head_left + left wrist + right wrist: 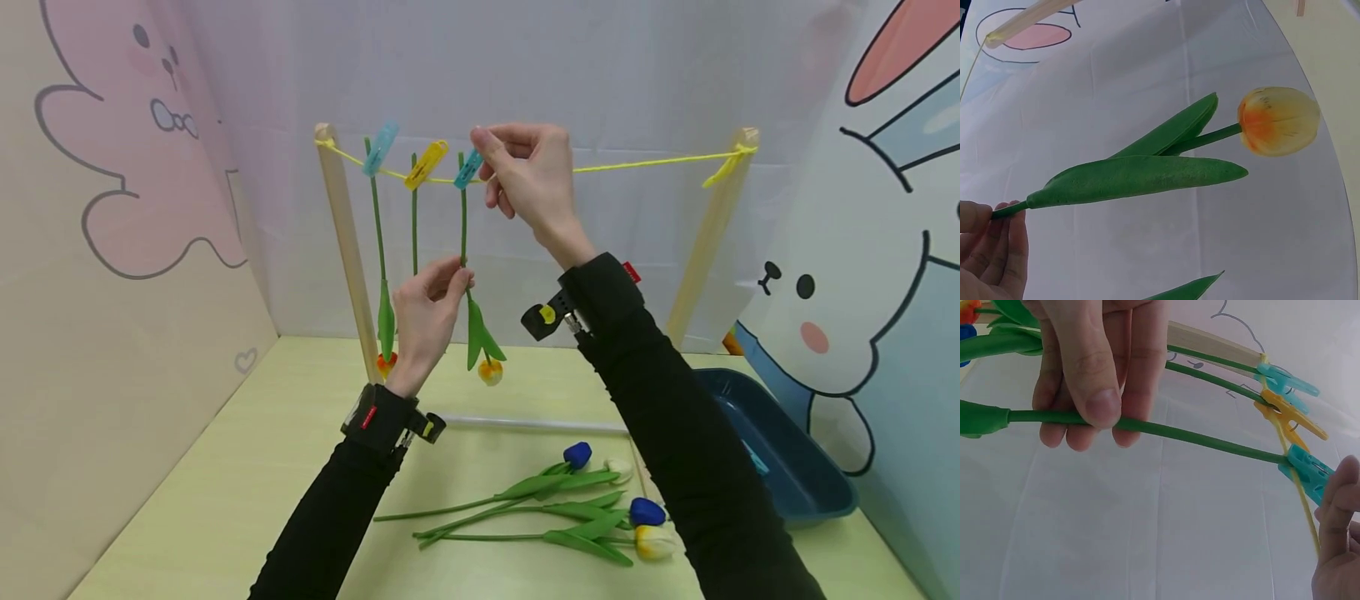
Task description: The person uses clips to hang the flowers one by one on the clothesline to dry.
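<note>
Head view: the left hand (426, 312) pinches a hanging tulip stem (462, 225); the right hand (528, 179) pinches the blue clothespin (468, 168) on the yellow string (645, 161). Left wrist view: the tulip's yellow bloom (1279, 120). Right wrist view: the clothespin clamps the stem's end.

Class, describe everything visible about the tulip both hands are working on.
The tulip hangs head down from the yellow string, its thin green stem clipped by a blue peg. Two long green leaves flank a closed yellow-orange bloom; it looks artificial. The left hand pinches the stem mid-length; the right hand holds the peg.
</note>
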Motion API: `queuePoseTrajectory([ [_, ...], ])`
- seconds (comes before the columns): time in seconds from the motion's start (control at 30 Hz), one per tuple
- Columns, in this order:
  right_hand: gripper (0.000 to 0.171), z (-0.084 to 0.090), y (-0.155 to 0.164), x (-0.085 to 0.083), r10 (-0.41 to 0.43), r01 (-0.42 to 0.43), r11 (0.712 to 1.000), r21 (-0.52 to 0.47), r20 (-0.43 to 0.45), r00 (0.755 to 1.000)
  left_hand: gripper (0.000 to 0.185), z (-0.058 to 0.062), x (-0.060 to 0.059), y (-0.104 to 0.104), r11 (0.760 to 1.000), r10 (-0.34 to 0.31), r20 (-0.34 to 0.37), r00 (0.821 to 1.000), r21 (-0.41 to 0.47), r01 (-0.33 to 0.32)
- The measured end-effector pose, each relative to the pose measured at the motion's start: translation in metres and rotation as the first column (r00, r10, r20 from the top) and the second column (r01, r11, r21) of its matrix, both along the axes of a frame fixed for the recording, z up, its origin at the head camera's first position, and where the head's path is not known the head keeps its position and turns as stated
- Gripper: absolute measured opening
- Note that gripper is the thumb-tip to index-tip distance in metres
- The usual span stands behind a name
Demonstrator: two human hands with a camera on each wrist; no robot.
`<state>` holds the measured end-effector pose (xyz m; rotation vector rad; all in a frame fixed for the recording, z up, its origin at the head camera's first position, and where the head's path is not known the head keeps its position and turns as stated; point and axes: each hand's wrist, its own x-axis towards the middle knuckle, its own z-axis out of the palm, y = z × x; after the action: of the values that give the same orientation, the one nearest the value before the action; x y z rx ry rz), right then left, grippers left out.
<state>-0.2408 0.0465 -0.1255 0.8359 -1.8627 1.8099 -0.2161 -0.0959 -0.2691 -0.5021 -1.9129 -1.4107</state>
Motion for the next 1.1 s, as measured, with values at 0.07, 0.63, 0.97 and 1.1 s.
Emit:
queuePoseTrajectory([
  [0.07,0.028,0.000,0.002,0.001,-0.019,0.019,1.000,0.024,-0.005,1.000,0.024,-0.001,-0.001,0.001,1.000,0.017,-0.012,1.000,-0.017,-0.017],
  [0.63,0.030,-0.027,0.042,0.022,-0.111,0.143,0.983,0.115,-0.246,0.963,0.046,-0.012,0.011,0.010,0.979,0.150,-0.250,0.957,-0.096,-0.179],
  [0.97,0.019,-0.056,0.077,0.036,-0.107,0.221,0.934,0.282,-0.371,0.923,0.037,-0.035,0.036,0.025,0.951,-0.036,-0.329,0.944,-0.300,-0.068],
  [1.1,0.021,-0.067,0.097,0.042,-0.106,0.249,0.897,0.364,-0.372,0.922,0.027,-0.044,0.046,0.023,0.909,-0.154,-0.178,0.972,-0.412,0.068],
])
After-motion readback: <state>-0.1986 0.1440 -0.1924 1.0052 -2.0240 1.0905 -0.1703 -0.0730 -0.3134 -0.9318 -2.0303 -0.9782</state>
